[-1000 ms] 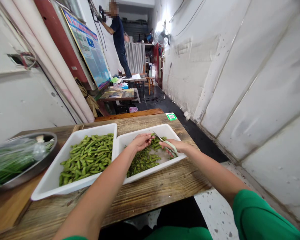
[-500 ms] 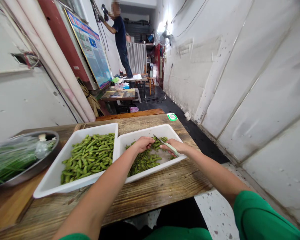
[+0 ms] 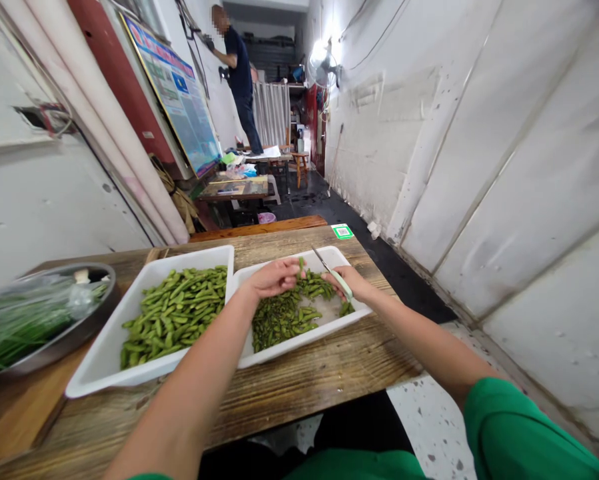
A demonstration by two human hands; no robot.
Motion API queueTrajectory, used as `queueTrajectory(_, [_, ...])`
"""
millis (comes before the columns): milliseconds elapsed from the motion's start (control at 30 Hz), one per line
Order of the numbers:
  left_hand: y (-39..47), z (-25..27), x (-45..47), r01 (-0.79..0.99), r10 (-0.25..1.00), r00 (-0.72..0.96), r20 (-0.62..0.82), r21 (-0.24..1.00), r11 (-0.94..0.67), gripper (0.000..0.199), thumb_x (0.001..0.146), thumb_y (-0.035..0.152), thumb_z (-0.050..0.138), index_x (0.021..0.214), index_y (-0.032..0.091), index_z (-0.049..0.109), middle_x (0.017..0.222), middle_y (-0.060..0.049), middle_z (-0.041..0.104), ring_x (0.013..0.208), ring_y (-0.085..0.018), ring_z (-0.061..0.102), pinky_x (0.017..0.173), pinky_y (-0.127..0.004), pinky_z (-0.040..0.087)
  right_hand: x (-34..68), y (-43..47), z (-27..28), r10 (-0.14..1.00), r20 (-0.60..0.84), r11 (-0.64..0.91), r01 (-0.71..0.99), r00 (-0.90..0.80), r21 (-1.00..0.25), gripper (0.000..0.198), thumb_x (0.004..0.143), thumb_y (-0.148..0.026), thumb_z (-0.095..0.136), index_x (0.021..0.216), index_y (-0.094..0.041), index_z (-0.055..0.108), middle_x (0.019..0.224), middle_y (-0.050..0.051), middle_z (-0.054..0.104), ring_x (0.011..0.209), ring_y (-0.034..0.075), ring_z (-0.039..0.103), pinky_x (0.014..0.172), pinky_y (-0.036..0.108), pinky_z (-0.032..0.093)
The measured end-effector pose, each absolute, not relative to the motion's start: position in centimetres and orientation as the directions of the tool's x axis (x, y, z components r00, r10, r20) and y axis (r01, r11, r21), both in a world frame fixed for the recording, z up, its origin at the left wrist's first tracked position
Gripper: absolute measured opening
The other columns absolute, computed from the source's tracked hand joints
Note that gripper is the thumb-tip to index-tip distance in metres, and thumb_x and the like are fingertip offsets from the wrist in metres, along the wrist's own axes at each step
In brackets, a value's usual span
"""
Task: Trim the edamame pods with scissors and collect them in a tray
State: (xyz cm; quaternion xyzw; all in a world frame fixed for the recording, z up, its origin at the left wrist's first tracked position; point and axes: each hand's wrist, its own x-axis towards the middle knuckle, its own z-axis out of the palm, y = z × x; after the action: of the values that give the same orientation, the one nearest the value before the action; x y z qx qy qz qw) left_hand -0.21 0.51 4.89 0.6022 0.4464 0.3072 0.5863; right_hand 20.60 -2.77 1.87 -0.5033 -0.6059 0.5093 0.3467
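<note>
Between the fingertips of my left hand is a green edamame pod, held up over the right white tray. My right hand grips scissors with pale green handles, their blades pointing up and away to the left, close to the pod. Below both hands, many small pods lie in the right tray, with part of its floor bare. A second white tray stands to the left, heaped with larger-looking edamame pods.
At far left, a metal basin holds bagged green vegetables. The wooden table bears a green code sticker at its far corner. Farther back, a person stands on a table by the left wall. A white wall runs along the right.
My left hand has risen slightly and moved back left, the pod now showing in its fingers. The scissors have lifted a little. The person behind has lowered one arm.
</note>
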Motion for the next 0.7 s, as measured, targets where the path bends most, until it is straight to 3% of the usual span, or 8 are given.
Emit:
queueTrajectory(100, [0.5,5.8,0.2,0.398,0.933,0.347,-0.093,0.915,-0.057,0.022,0.067,0.015,0.05,0.046,0.015,0.059,0.043,-0.002,0.05,0.044,-0.011,0.041,0.041,-0.016,0.03,20.6,-2.8,2.0,0.966,-0.095,-0.034,0.246,-0.24,-0.969,0.036,0.066,-0.043,0.063,0.058,-0.016,0.042,0.036,-0.007,0.04,0.027,0.005,0.036,0.026,0.016,0.03])
queueTrajectory(200, [0.8,5.9,1.1,0.511,0.926,0.377,-0.026,0.84,-0.184,0.01,0.056,0.007,0.058,0.06,0.016,0.06,0.051,0.001,0.055,0.05,-0.01,0.044,0.046,-0.015,0.03,20.6,-2.8,1.9,0.97,-0.066,-0.013,0.222,-0.233,-0.975,0.035,0.066,-0.042,0.062,0.058,-0.016,0.042,0.037,-0.007,0.04,0.027,0.005,0.036,0.026,0.016,0.03])
queueTrajectory(300, [0.8,4.9,1.9,0.538,0.893,0.418,-0.166,0.837,-0.096,0.014,0.06,0.012,0.054,0.072,0.016,0.058,0.056,0.001,0.058,0.043,-0.009,0.039,0.044,-0.018,0.028,20.6,-2.7,1.9,0.973,-0.048,0.001,0.208,-0.227,-0.978,0.034,0.067,-0.042,0.061,0.058,-0.015,0.043,0.038,-0.006,0.041,0.028,0.005,0.037,0.026,0.017,0.03])
queueTrajectory(400, [0.6,3.2,2.7,0.599,0.888,0.385,-0.254,0.8,-0.031,0.009,0.064,0.018,0.051,0.07,0.016,0.058,0.051,0.0,0.055,0.039,-0.009,0.035,0.042,-0.02,0.027,20.6,-2.7,2.2,0.978,-0.052,-0.009,0.208,-0.203,-0.978,0.033,0.067,-0.042,0.061,0.059,-0.015,0.044,0.039,-0.006,0.041,0.028,0.005,0.037,0.026,0.017,0.029])
queueTrajectory(533, [0.6,1.0,4.2,0.723,0.918,0.395,-0.033,0.629,-0.288,0.002,0.058,0.019,0.061,0.059,0.018,0.061,0.059,-0.004,0.058,0.058,-0.014,0.05,0.053,-0.021,0.033,20.7,-2.9,2.7,0.974,-0.061,-0.021,0.181,-0.216,-0.983,0.033,0.066,-0.042,0.062,0.06,-0.015,0.044,0.038,-0.006,0.04,0.03,0.006,0.037,0.028,0.016,0.029])
queueTrajectory(600, [0.6,0.1,4.8,0.784,0.927,0.374,0.029,0.523,-0.333,0.002,0.056,0.018,0.063,0.056,0.019,0.062,0.062,-0.006,0.059,0.066,-0.018,0.052,0.057,-0.023,0.034,20.7,-3.0,2.8,0.973,-0.056,-0.018,0.17,-0.224,-0.985,0.033,0.067,-0.042,0.061,0.06,-0.015,0.044,0.038,-0.006,0.041,0.03,0.005,0.037,0.028,0.017,0.029])
queueTrajectory(700, [0.7,-0.9,5.3,0.816,0.933,0.356,0.057,0.468,-0.34,0.002,0.056,0.019,0.064,0.056,0.02,0.062,0.062,-0.008,0.059,0.071,-0.02,0.053,0.06,-0.024,0.034,20.8,-3.0,2.7,0.972,-0.05,-0.006,0.185,-0.231,-0.983,0.034,0.067,-0.043,0.061,0.06,-0.015,0.044,0.039,-0.006,0.041,0.03,0.005,0.037,0.028,0.017,0.03])
